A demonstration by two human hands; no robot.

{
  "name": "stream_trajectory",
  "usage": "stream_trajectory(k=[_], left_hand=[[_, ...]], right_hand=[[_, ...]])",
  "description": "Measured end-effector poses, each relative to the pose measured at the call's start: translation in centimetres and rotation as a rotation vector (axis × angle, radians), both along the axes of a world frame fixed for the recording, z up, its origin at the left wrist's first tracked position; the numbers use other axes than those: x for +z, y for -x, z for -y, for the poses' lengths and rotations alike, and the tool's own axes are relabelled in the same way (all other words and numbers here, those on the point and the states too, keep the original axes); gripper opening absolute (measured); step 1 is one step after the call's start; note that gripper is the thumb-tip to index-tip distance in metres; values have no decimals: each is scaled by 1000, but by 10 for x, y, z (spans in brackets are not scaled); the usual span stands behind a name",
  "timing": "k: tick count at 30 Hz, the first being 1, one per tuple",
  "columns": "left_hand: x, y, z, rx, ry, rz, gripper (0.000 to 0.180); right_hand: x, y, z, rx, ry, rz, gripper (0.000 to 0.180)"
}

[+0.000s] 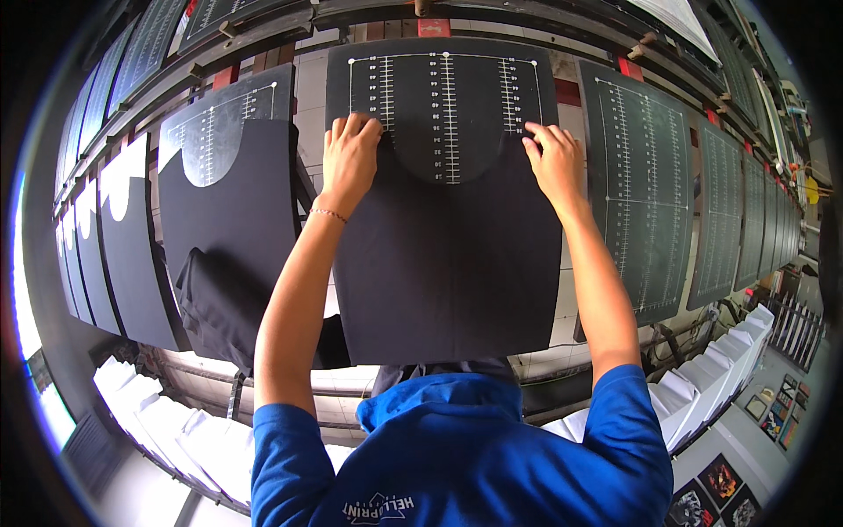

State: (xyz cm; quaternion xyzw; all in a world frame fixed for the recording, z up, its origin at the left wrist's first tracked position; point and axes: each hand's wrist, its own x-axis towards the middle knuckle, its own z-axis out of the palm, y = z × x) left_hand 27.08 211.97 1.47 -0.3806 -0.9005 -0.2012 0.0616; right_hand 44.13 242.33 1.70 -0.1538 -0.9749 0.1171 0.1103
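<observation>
A black shirt panel (452,263) with a curved neckline lies over the dark printing board (443,114) in front of me. White ruler lines and dots show on the board above the cloth. My left hand (351,158) has its fingers curled closed on the panel's left shoulder edge. At the right shoulder edge, my right hand (555,162) pinches the cloth with bent fingers. Both arms reach forward over the panel, which lies mostly smooth and hangs toward my body.
Left of me, another board carries a black panel (233,198) with a bunched black cloth (219,299) on its near end. Bare marked boards (645,193) line the right side. White sheets (702,378) hang along a low rail nearby. Metal rails (369,16) run behind the boards.
</observation>
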Motion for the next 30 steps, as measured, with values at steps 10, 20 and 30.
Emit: stream_trajectory(k=[10, 20, 30], left_hand=[[-1, 14, 23, -10, -172, 194, 9], [-2, 73, -4, -35, 20, 116, 18], [-12, 90, -8, -84, 59, 87, 22]], right_hand=[[-11, 1, -29, 132, 246, -341, 12], [-17, 58, -64, 178, 75, -314, 15], [-24, 65, -65, 154, 80, -243, 17]])
